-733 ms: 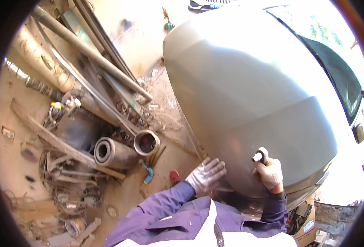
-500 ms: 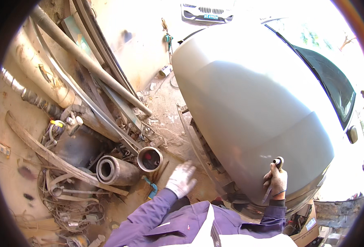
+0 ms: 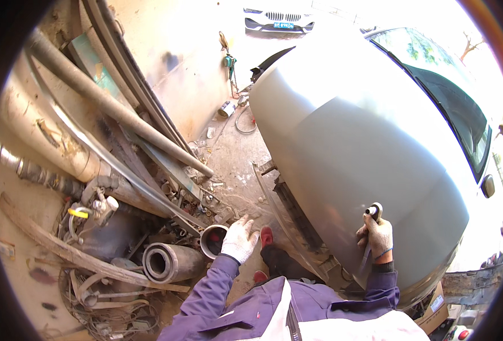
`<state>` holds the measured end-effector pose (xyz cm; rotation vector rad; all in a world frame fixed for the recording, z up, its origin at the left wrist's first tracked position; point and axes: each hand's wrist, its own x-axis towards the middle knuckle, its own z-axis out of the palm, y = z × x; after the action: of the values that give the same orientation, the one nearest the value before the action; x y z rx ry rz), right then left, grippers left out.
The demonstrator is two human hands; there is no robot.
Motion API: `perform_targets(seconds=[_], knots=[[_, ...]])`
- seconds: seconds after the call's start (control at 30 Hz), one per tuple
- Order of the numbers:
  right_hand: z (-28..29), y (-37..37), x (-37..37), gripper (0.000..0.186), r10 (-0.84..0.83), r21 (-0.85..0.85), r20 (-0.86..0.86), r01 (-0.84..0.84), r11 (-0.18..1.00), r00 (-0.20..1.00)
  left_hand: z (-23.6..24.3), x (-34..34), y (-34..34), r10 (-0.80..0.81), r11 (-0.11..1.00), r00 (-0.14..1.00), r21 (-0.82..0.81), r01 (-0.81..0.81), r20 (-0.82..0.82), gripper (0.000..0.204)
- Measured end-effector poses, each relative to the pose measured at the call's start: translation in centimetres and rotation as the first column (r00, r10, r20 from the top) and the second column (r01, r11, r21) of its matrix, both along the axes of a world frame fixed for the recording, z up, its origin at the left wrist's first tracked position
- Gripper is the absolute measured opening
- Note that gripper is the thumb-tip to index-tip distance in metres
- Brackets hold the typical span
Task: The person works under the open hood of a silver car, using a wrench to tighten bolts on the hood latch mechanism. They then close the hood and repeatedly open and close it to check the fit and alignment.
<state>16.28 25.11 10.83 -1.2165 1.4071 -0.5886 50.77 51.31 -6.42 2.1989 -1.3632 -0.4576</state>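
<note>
My right hand, in a soiled glove, is closed round a ratchet wrench with a socket on its head. The wrench is over the front corner of a silver-grey car hood. My left hand, in a white work glove, is empty, its fingers stretched out. It hovers beside the rim of an upright round pipe-like container, overlapping it in view; whether they touch I cannot tell. Dark and red items show inside the container.
A thick hollow cylinder lies left of the container. Long pipes lean along the left wall, with tangled cables below. A detached trim strip runs along the car's front. A white car stands beyond; a cardboard box is at lower right.
My left hand has moved slightly left and down, to beside the round container. My right hand keeps its grip on the ratchet wrench, whose head has turned. The view has shifted, and a red shoe shows.
</note>
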Motion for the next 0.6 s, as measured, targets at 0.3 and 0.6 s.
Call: perform_targets(seconds=[0.3,0.6], knots=[[2.8,-8.9,17.4,0.036,0.235,-0.005,0.023,-0.235,0.972,0.972,2.7,14.8,-10.0,0.135,0.99,0.991,-0.04,-0.135,0.003,0.057],[3.4,-13.0,28.0,0.037,0.488,-0.12,-0.251,-0.527,0.842,0.836,8.2,26.8,-27.5,0.002,0.984,0.992,-0.177,0.019,0.123,0.057]])
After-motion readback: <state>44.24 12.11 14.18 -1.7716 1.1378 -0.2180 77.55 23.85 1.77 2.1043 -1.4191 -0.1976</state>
